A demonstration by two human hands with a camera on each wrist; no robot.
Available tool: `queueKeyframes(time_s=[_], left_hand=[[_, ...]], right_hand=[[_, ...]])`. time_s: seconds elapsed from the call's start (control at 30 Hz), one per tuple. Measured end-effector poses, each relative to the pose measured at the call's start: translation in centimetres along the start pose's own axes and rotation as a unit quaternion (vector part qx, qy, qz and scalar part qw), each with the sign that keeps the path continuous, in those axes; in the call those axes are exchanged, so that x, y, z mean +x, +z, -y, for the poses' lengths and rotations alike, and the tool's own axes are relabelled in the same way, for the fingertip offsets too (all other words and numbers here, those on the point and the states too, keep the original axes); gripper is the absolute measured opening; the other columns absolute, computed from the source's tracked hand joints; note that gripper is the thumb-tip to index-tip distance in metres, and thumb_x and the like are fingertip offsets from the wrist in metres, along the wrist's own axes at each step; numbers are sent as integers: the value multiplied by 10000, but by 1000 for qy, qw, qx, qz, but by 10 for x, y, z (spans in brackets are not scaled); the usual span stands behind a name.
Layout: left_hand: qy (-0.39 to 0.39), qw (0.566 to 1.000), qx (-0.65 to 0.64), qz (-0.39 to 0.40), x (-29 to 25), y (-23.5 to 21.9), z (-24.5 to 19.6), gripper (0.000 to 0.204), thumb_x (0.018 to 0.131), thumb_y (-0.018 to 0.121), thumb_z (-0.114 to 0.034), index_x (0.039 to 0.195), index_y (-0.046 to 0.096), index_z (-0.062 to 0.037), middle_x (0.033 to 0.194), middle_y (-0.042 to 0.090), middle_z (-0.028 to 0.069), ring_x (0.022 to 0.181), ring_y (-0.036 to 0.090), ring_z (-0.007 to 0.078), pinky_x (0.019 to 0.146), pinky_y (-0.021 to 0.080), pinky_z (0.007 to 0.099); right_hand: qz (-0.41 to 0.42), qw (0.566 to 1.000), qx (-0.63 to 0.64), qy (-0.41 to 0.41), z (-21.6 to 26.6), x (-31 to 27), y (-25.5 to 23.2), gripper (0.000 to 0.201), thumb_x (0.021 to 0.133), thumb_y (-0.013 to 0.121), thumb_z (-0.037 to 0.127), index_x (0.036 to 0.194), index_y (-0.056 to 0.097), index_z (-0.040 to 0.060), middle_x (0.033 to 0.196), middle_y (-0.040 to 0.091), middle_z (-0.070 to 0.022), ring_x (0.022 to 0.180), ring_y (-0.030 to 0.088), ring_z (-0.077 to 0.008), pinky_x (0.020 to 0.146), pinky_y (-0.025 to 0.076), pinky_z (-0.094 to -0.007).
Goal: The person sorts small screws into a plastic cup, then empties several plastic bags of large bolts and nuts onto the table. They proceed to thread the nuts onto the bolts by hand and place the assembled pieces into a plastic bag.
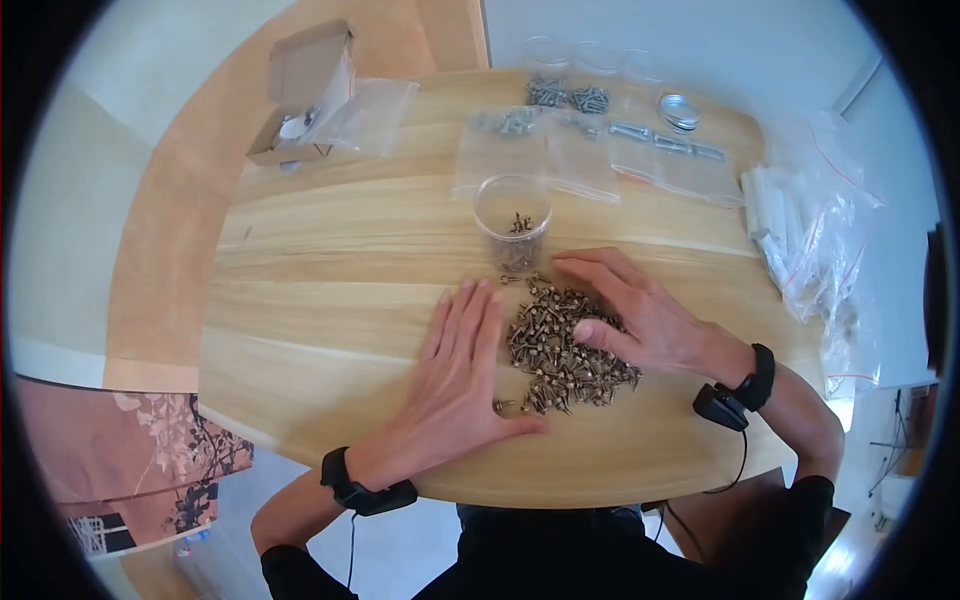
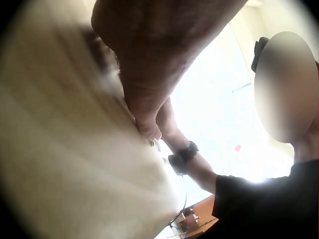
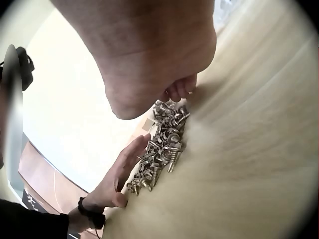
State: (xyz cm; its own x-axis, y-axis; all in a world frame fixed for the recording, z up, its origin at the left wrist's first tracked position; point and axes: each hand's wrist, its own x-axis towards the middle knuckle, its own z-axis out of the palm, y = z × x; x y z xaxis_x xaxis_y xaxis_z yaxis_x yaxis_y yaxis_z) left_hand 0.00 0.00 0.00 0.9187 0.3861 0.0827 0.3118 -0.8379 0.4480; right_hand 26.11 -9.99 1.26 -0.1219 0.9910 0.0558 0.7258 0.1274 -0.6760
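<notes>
A heap of bronze-coloured screws [image 1: 560, 350] with hex-like heads lies on the wooden table between both hands. My left hand [image 1: 458, 380] rests along the heap's left side, fingers straight and thumb pointing right below it. On the other side, my right hand [image 1: 655, 320] arches at the heap's upper right, its thumb over the screws and its fingers reaching toward the cup. In the right wrist view the screws [image 3: 159, 149] lie close under that hand. A clear plastic cup [image 1: 480, 225] stands just beyond the heap, with some of the same screws inside.
Several zip bags [image 1: 500, 165] of hardware lie behind the cup, near piles of grey screws [image 1: 547, 92] and stacked metal lids [image 1: 679, 112]. An open cardboard box [image 1: 262, 140] sits back left. Clear plastic bags [image 1: 815, 240] cover the right edge.
</notes>
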Motion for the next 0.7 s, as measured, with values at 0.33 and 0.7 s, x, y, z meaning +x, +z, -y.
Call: queueKeyframes(time_s=[0.33, 0.7], left_hand=[[70, 996, -51, -22, 12, 26, -5, 1294, 733, 768, -721, 1566, 188, 81, 1604, 235, 322, 1512, 222, 482, 1248, 165, 582], [41, 895, -392, -207, 78, -1, 65, 1332, 701, 903, -557, 1623, 97, -32, 1641, 246, 218, 1549, 212, 314, 1256, 190, 485]], right_hand=[[14, 992, -16, -122, -1, -6, 23, 826, 943, 679, 464, 1520, 368, -40, 1470, 439, -278, 1350, 455, -446, 1156, 367, -511], [92, 973, -212, 27, 33, -13, -21, 995, 805, 747, 609, 1518, 367, 29, 1271, 493, -200, 1140, 585, -392, 896, 527, -494]])
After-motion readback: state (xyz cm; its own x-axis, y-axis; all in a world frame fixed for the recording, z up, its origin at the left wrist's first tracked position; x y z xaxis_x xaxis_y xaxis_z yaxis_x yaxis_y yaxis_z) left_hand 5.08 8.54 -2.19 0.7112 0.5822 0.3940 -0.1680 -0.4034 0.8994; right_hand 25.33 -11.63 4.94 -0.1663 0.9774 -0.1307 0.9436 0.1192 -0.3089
